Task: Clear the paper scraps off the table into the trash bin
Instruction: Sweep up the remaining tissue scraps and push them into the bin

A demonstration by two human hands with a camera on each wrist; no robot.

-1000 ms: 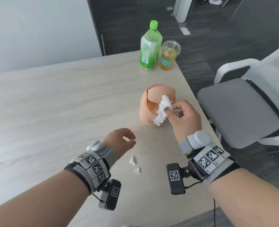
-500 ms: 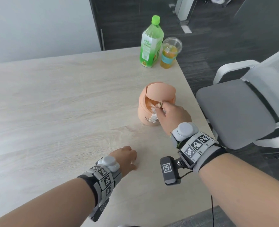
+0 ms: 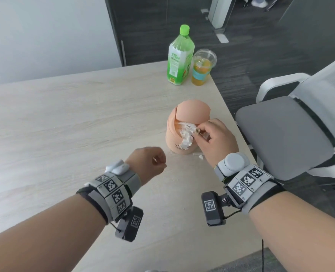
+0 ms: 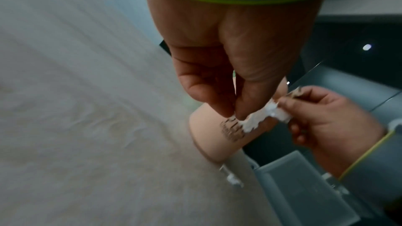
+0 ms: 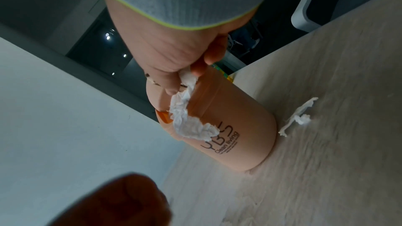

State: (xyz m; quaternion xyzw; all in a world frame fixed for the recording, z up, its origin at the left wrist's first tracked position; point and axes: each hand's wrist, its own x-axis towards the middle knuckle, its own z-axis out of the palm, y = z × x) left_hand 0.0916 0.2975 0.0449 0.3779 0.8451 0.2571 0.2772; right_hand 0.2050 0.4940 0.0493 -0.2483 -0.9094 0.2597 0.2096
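A peach trash bin (image 3: 190, 110) with a swing lid stands near the table's right edge. My right hand (image 3: 198, 132) pinches a crumpled white paper (image 3: 186, 137) at the bin's opening; the paper hangs down the bin's front. In the right wrist view the same paper (image 5: 187, 123) drapes over the bin (image 5: 234, 126). My left hand (image 3: 154, 161) hovers left of the bin, thumb against curled fingertips, a small pale scrap between them. A thin loose scrap (image 3: 201, 156) lies on the table by the bin's base and shows as a loose scrap (image 5: 298, 118) in the right wrist view.
A green bottle (image 3: 179, 59) and a plastic cup of orange drink (image 3: 202, 67) stand at the table's far right corner. A grey office chair (image 3: 280, 130) is close to the right edge of the pale wooden table (image 3: 64, 124).
My left hand dropped to the table, then rose toward the bin; the two scraps in front of it are gone from the table. My right hand stays at the bin with the paper.
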